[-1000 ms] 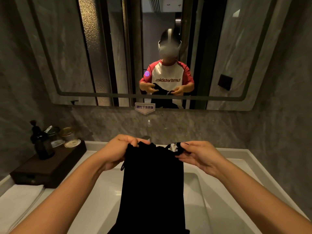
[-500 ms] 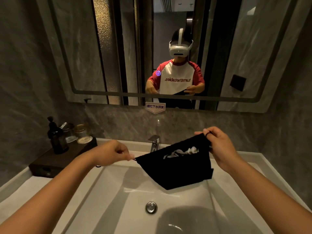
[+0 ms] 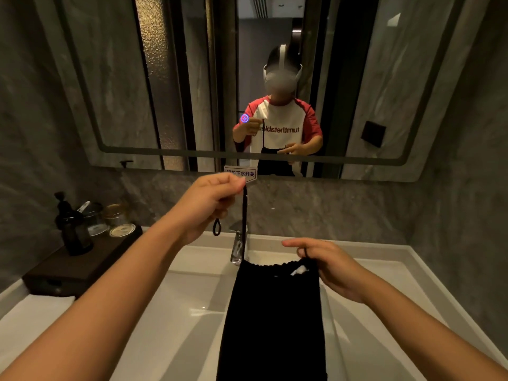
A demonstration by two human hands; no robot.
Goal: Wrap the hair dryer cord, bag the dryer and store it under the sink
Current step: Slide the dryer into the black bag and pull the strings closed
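A long black drawstring bag (image 3: pixel 275 320) hangs upright over the white sink (image 3: pixel 170 312), its gathered mouth at the top with a bit of white showing inside. My left hand (image 3: pixel 209 207) is raised above the tap and pinches the black drawstring (image 3: pixel 244 224), pulled up taut from the bag's left corner; a loop of cord dangles below the fist. My right hand (image 3: pixel 330 265) holds the bag's right top corner, with cord around a finger. The dryer itself is hidden in the bag.
A chrome tap (image 3: pixel 238 243) stands behind the bag. A dark wooden tray (image 3: pixel 82 262) at the left carries a pump bottle (image 3: pixel 72 229) and glass jars (image 3: pixel 115 221). A folded white towel (image 3: pixel 35 312) lies at the near left. A wall mirror (image 3: pixel 137 78) reflects a person.
The left hand has risen, drawing the cord up and cinching the bag's mouth. The bag, bunched and held wide open half a second ago, now hangs long and narrow.
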